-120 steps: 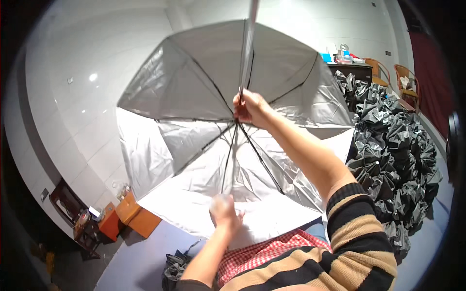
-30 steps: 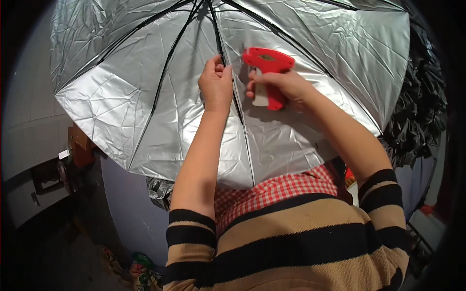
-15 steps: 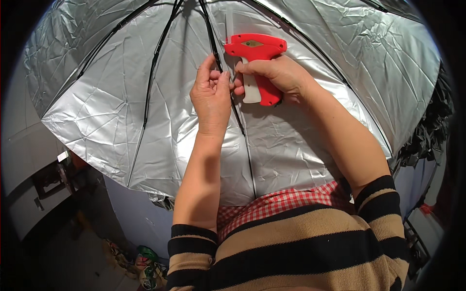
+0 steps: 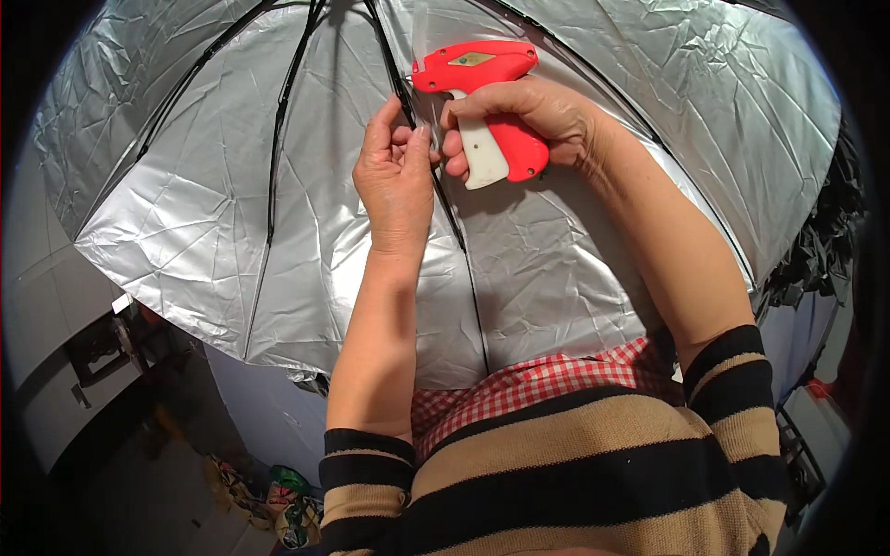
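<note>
An umbrella's silver canopy (image 4: 547, 296) is spread in front of me with its inner side up, and thin black ribs run down it. My left hand (image 4: 397, 199) has thumb and fingers closed around the middle black rib (image 4: 448, 208); part of the grip is hidden behind the fingers. In my right hand (image 4: 547, 116) is a red tagging gun (image 4: 477, 69), my fingers wrapped round its handle and white trigger. The gun's tip points left and sits right by the rib, just above my left fingertips. Whether it touches the rib or cloth I cannot tell.
More ribs (image 4: 275, 176) cross the canopy on both sides. A red-and-white checked cloth (image 4: 556, 371) lies at my waist under the near edge. Crumpled black material (image 4: 816, 241) hangs at the right. Colourful bags (image 4: 292, 505) stand on the floor at lower left.
The tagging gun has moved up and left with my right hand, its tip now closer to the rib. My left hand has shifted slightly up and left, still on the rib.
</note>
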`<state>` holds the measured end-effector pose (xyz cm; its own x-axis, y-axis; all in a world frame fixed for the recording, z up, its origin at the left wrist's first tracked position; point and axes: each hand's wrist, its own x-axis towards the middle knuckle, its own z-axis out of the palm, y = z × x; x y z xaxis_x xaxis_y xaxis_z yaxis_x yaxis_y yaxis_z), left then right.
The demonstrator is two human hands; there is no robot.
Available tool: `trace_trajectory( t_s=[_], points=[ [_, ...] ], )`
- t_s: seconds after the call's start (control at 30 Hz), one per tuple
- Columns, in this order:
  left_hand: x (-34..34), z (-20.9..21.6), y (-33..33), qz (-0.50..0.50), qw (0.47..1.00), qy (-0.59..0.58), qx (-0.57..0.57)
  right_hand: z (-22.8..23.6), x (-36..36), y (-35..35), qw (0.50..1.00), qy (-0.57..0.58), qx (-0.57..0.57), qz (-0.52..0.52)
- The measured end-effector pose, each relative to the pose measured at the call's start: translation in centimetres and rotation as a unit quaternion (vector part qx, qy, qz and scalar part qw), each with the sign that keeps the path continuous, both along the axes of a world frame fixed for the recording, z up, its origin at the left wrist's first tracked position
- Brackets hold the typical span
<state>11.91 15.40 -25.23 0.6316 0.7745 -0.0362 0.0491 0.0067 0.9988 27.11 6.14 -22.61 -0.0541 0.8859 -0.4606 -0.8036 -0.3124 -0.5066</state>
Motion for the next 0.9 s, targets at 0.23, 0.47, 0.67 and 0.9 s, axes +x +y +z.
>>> trace_trajectory(
  t_s=[0.23,0.47,0.67,0.9],
  points=[
    [0.0,-0.3,-0.2,-0.004,1.000,-0.009,0.015,0.3,0.1,0.3,0.998,0.054,0.019,0.002],
    [-0.1,-0.1,-0.6,0.000,1.000,-0.003,0.014,0.4,-1.4,0.7,0.987,-0.160,-0.031,-0.009],
    [-3.2,0.0,-1.9,-0.055,0.960,0.220,0.162,-0.1,-1.8,-3.2,0.999,0.017,-0.003,-0.035],
    [-7.3,-0.9,-6.3,-0.135,0.808,0.471,0.328,-1.8,-14.1,-11.3,0.986,0.054,-0.124,-0.096]
  ],
)
